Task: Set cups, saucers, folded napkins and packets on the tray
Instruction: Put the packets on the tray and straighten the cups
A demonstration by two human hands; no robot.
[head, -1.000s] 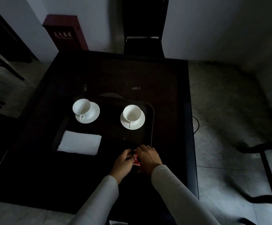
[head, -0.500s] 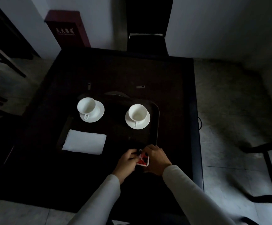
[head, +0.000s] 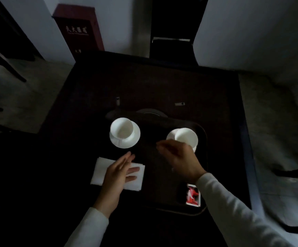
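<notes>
A dark tray (head: 203, 132) lies on the dark table. Two white cups on saucers stand on it: one at the left (head: 124, 132), one at the right (head: 184, 137). A white folded napkin (head: 100, 171) lies at the tray's near left. My left hand (head: 118, 175) hovers over the napkin, fingers spread, holding nothing. My right hand (head: 179, 158) is over the tray's middle, just in front of the right cup, fingers loosely bent and empty. A red and white packet (head: 193, 194) lies in the tray's near right corner, beside my right sleeve.
The table's right edge (head: 246, 139) runs close to the tray. A dark round plate (head: 151, 112) sits just behind the tray. Two small pale items (head: 179, 103) lie farther back. A chair (head: 171, 41) stands behind the table, a dark red box (head: 78, 27) at the back left.
Both hands held the red packet together at the tray's near edge. They have let it go on the tray and moved forward, the left over the napkin, the right toward the right cup.
</notes>
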